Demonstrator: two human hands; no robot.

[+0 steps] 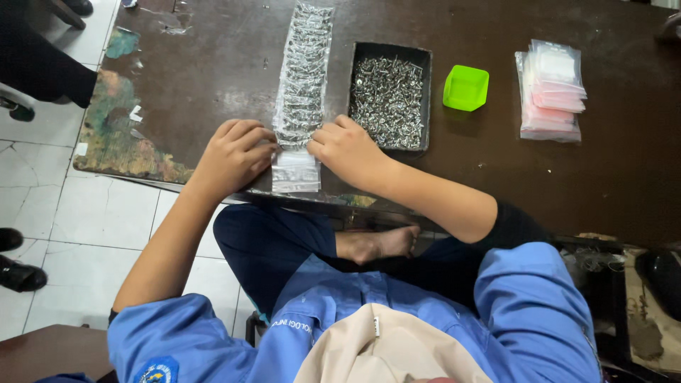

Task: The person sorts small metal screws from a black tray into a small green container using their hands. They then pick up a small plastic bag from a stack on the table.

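Blue work shirt (525,312) with short sleeves, collar open at the neck, small white lettering printed near the collar edge. Round embroidered badge (156,370) in blue, white and yellow on the left sleeve. Black undersleeve (512,225) showing beneath the right short sleeve. Dark navy trousers (273,245). Beige cap or head covering (383,347) at the bottom edge, small white tag on top. One bare foot (376,245), no shoe.

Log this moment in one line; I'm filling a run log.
left hand: on small clear bag | right hand: same bag | beside: tray of screws
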